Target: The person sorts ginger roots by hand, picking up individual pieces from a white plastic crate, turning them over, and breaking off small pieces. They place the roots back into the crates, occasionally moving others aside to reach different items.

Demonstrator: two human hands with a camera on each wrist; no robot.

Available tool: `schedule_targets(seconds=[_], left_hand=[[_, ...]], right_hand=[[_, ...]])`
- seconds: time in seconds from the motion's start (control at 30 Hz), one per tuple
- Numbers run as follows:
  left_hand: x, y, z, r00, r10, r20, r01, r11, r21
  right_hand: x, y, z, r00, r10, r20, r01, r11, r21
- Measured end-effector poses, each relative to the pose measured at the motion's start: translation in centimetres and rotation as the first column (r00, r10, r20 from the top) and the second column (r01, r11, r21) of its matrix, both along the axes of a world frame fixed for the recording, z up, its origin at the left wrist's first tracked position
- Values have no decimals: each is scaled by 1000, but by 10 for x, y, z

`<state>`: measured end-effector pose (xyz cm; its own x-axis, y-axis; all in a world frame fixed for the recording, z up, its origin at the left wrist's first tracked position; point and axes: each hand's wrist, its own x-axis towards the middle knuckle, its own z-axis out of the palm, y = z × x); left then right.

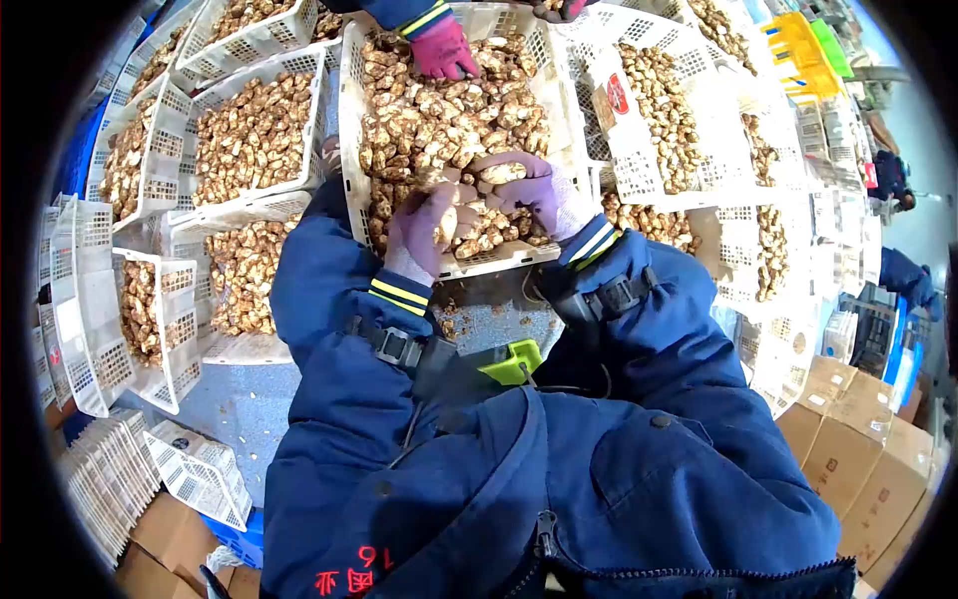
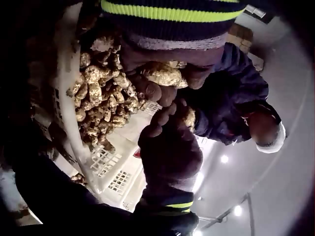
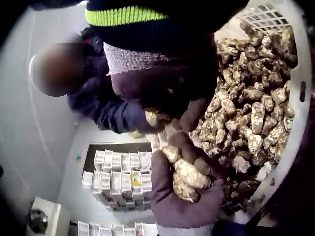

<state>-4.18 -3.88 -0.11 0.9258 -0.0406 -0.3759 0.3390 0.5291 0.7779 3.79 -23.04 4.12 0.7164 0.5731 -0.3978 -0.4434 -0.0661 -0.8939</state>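
Both hands wear purple-grey gloves over a white crate (image 1: 555, 100) of soil-specked, pale brown tubers (image 1: 439, 130). My left hand (image 1: 424, 228) curls round several tubers; the right wrist view shows two plainly, a long one (image 3: 192, 174) and a shorter one (image 3: 185, 189) in that palm. My right hand (image 1: 544, 192) pinches a pale tuber (image 1: 502, 173) between thumb and fingers. In the left wrist view a tuber (image 2: 165, 75) lies in the curled left hand (image 2: 172, 56), with the right hand (image 2: 172, 147) close by. The fingertips of both hands are near each other.
Another person's pink glove (image 1: 442, 48) rests on tubers at the crate's far side. More tuber-filled crates (image 1: 321, 100) stand left and right. Cardboard boxes (image 1: 858, 449) are at the lower right, stacked white crates (image 1: 105, 474) at the lower left.
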Motion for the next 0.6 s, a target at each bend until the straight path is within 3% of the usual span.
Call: schedule_targets(seconds=[0.03,0.07,0.13,0.17,0.23,0.27,0.3,0.37,0.5,0.6], left_hand=[[0,4,-9,996,12,91,-27,985,170],[1,8,3,958,134,252,-217,917,336],[5,37,19,838,371,400,-371,925,-79],[8,62,23,818,494,294,-250,767,-591],[-7,80,47,720,658,220,-450,685,-573],[-7,79,48,712,691,126,-531,647,-547],[-3,79,36,789,601,130,-493,745,-450],[1,56,20,963,269,-36,-257,862,-437],[1,-14,10,992,32,-119,-86,867,-491],[3,-29,3,995,-48,-88,-9,828,-560]], right_hand=[[0,-3,-1,1000,-18,5,18,999,40],[-2,-4,4,999,-35,10,34,996,81],[-3,-7,9,999,-50,0,49,988,145],[-4,-8,9,999,-46,-14,47,984,169],[-5,-5,10,999,-26,-44,35,973,226],[-4,-2,13,999,-6,44,-2,980,197],[-3,-1,13,999,-21,-25,25,982,186],[-3,0,14,1000,17,-7,-16,991,133],[-5,2,13,972,-107,209,96,993,64],[-2,-1,8,848,-226,479,262,965,-9]])
